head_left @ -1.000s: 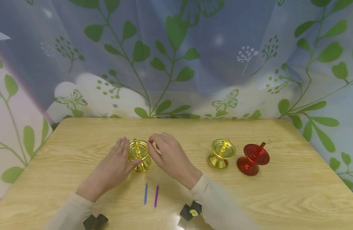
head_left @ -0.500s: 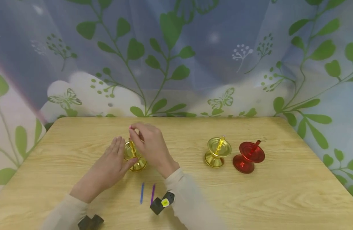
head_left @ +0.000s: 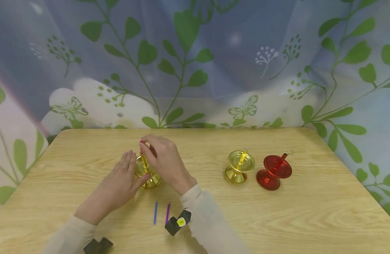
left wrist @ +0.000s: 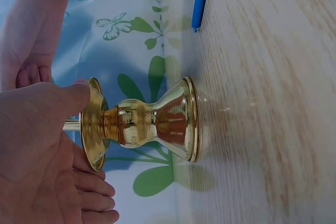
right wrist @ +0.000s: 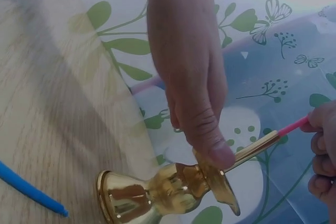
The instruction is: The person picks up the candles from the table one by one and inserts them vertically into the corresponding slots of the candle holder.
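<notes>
My left hand [head_left: 114, 187] holds the dish of a gold candle holder [head_left: 152, 181] at the table's left; its thumb lies on the dish rim and its fingers stretch along the far side. In the left wrist view, the holder [left wrist: 136, 124] stands with its base on the wood. Above it, my right hand [head_left: 168, 162] pinches a thin pink candle [right wrist: 294, 126] near the top. That candle's lower end meets the mouth of the holder's upright gold tube [right wrist: 257, 149]; how deep it sits is hidden.
On the right stand a second gold candle holder [head_left: 236, 174] and a red one [head_left: 271, 180]. A blue candle [head_left: 155, 213] and a purple candle [head_left: 168, 210] lie in front of my hands. Behind the table [head_left: 293, 215] hangs a leaf-patterned curtain [head_left: 214, 70].
My right hand has moved left with the pink candle, from beside the holder to above its tube, and dipped slightly. My left hand has stayed on the dish.
</notes>
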### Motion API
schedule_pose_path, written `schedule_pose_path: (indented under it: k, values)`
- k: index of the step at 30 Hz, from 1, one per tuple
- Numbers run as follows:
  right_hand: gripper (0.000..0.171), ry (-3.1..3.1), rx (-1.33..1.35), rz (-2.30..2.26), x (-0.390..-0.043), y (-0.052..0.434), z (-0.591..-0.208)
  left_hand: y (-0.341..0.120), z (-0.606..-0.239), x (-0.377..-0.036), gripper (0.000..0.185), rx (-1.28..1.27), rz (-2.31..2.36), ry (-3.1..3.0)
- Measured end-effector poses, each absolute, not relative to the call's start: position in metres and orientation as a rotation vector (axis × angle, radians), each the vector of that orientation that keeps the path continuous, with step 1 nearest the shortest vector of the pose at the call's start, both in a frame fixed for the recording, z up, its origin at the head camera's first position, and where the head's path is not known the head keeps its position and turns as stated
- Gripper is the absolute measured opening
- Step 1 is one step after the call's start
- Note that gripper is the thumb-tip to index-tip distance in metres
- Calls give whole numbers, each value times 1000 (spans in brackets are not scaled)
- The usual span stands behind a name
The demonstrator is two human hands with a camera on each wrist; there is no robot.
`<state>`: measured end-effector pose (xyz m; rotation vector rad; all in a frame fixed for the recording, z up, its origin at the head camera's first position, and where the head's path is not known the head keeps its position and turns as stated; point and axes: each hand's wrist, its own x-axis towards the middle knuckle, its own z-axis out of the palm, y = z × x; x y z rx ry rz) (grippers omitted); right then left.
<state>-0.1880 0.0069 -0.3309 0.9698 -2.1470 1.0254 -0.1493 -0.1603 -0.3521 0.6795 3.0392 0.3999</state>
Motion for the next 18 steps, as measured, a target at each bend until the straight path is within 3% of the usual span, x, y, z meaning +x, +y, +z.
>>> schedule_pose_path:
  k: [18]
  values:
    - [9, -2317, 974, 979, -187, 6, -337, -161, -352, -150, 90, 679, 435, 3000]
